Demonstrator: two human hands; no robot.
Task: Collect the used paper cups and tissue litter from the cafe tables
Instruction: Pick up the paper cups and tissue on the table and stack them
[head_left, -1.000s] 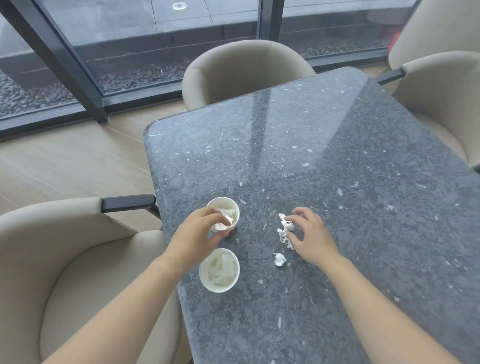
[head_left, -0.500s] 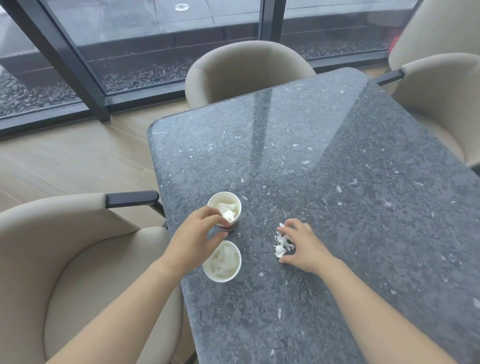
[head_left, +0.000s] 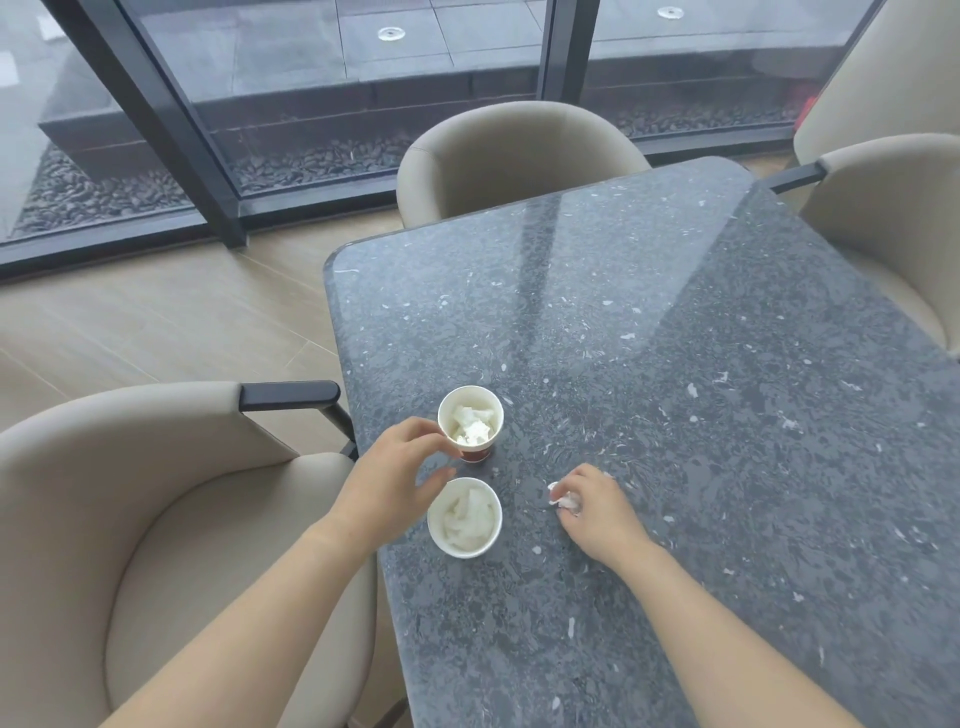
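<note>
Two white paper cups stand near the left edge of the dark speckled table (head_left: 701, 364). The far cup (head_left: 470, 422) has a red-brown base and holds crumpled tissue. The near cup (head_left: 465, 517) also holds white tissue. My left hand (head_left: 392, 480) sits between them, its fingers curled against the far cup's left side and its thumb above the near cup's rim. To the right, my right hand (head_left: 597, 506) rests on the table and pinches a small wad of white tissue (head_left: 565, 500) in its curled fingers.
Beige armchairs surround the table: one at the near left (head_left: 130, 519) with a black armrest (head_left: 291, 395), one at the far end (head_left: 511, 156), two at the right (head_left: 893, 218). Glass walls with dark frames (head_left: 171, 130) stand behind, above a wooden floor (head_left: 156, 322).
My right hand gathered the scattered tissue scraps together and closed its fingers round them. My left hand stayed at the far cup. The view tilted up slightly.
</note>
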